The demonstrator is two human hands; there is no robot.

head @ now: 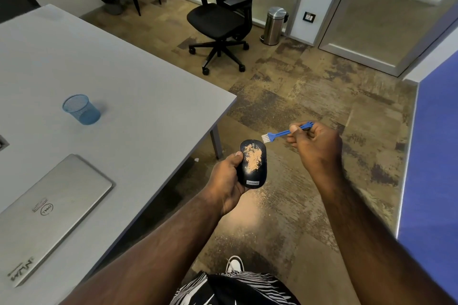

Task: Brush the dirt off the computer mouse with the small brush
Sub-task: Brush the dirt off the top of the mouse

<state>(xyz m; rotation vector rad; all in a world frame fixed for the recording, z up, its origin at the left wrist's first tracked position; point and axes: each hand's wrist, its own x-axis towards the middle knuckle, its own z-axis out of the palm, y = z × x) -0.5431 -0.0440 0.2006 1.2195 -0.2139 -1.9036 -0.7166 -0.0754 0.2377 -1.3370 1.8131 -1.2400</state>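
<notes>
The black computer mouse (pixel 252 164) was held out over the carpeted floor, just off the corner of the grey table (pixel 119 77), most likely so that the loosened dirt would fall to the floor and not onto the table. A patch of tan dirt (pixel 252 158) covered its upper face, which was turned up toward the camera. The left hand (pixel 229 181) gripped the mouse from its left side, thumb along the edge, leaving the soiled top bare for brushing. Just to the right of the mouse and slightly beyond it, the right hand (pixel 314 146) pinched the handle of the small blue brush (pixel 285 132), white bristles aimed at the mouse's far end but not yet touching it. The stroke seemed about to begin. Well to the left of the mouse, a closed silver laptop (pixel 49 210) and a blue mesh cup (pixel 81 109) sat on the table; far beyond the mouse stood a black office chair (pixel 220 20).
</notes>
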